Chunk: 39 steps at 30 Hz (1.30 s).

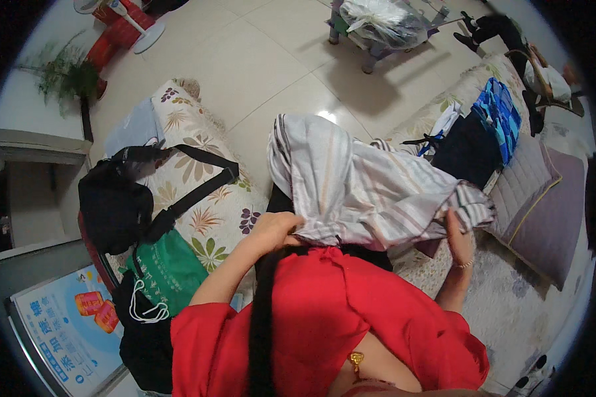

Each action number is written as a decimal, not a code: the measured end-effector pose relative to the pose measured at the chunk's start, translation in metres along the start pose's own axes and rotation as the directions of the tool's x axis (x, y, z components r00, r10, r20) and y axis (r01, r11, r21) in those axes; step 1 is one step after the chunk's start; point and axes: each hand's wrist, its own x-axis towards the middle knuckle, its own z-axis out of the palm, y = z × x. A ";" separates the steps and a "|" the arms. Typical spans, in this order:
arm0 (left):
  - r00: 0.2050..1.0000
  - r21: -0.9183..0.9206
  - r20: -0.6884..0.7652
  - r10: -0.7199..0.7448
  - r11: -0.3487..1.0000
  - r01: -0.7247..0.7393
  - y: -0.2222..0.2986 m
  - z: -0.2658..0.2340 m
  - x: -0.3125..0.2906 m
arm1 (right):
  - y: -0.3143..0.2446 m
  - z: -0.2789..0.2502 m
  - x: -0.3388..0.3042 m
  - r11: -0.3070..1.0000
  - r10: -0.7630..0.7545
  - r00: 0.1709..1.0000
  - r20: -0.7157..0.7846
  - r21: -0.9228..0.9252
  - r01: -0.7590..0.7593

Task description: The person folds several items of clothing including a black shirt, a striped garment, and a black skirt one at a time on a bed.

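A light grey and white garment with dark and tan stripes [357,178] lies across my lap, its cloth creased and hanging toward the floor. My left hand [281,230] pinches its near left edge. On the other side, my right hand [458,241] holds a bunched, striped end, the fingers partly hidden by the cloth. What kind of garment it is, I cannot tell. Just beyond its right end is a pile with a black folded garment [469,149] and a blue patterned one [500,119].
To my left, a floral-covered seat [198,182] bears a black bag with a strap [116,205] and a green drawstring bag [171,272]. Purple cushions [549,212] lie at the right. Farther off stand a plastic-covered small table [391,26], a white fan [136,26] and a seated person [543,73].
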 end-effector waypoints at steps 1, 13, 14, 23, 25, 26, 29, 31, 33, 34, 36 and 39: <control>1.000 0.002 0.000 0.007 1.000 -0.007 0.000 0.000 0.001 | -0.004 -0.010 -0.003 0.997 -0.007 1.000 0.015 0.075 0.006; 0.834 -0.617 -0.073 -0.547 0.682 0.393 0.019 0.036 0.066 | -0.055 -0.058 0.021 0.896 0.001 0.538 0.843 -0.239 0.374; 0.831 -0.650 -0.049 -0.555 0.649 0.395 0.015 0.046 0.068 | -0.073 -0.078 0.035 0.852 0.127 0.317 0.940 -0.267 0.451; 0.968 -0.947 0.125 -0.217 0.266 0.182 0.031 0.022 0.053 | -0.182 -0.216 0.115 0.448 -0.889 0.347 -0.300 -0.409 0.795; 0.767 -0.871 0.476 -0.430 -0.109 0.479 0.033 -0.007 0.052 | -0.191 -0.135 0.097 0.512 -0.814 0.472 0.337 0.033 0.859; 0.751 -0.871 0.453 -0.481 -0.057 0.488 0.052 -0.037 0.049 | -0.191 -0.091 0.089 0.574 -0.654 0.359 0.666 0.128 0.809; 0.877 -0.974 0.226 -0.424 -0.113 0.197 0.065 -0.072 0.060 | -0.127 0.008 0.064 0.453 -0.275 0.057 0.960 0.077 0.888; 0.918 -0.997 0.067 -0.392 -0.056 0.049 0.087 -0.101 0.066 | -0.083 0.058 0.057 0.550 -0.414 -0.161 0.896 0.387 0.740; 0.895 -0.995 -0.087 -0.438 0.088 -0.054 0.104 -0.123 0.067 | -0.043 0.080 0.047 0.536 -0.640 0.025 0.768 0.423 0.731; 0.892 -0.980 -0.197 -0.408 0.109 -0.166 0.097 -0.131 0.069 | -0.038 0.080 0.039 0.580 -0.640 0.185 0.746 0.311 0.753; 0.908 -0.968 -0.232 -0.350 -0.011 -0.251 0.096 -0.161 0.059 | -0.045 0.081 0.027 0.605 -0.674 0.296 0.677 0.275 0.748; 0.878 -0.871 -0.473 -0.066 -0.110 -0.478 0.076 -0.198 0.047 | -0.044 0.078 0.029 0.522 -0.694 0.427 0.580 -0.004 0.853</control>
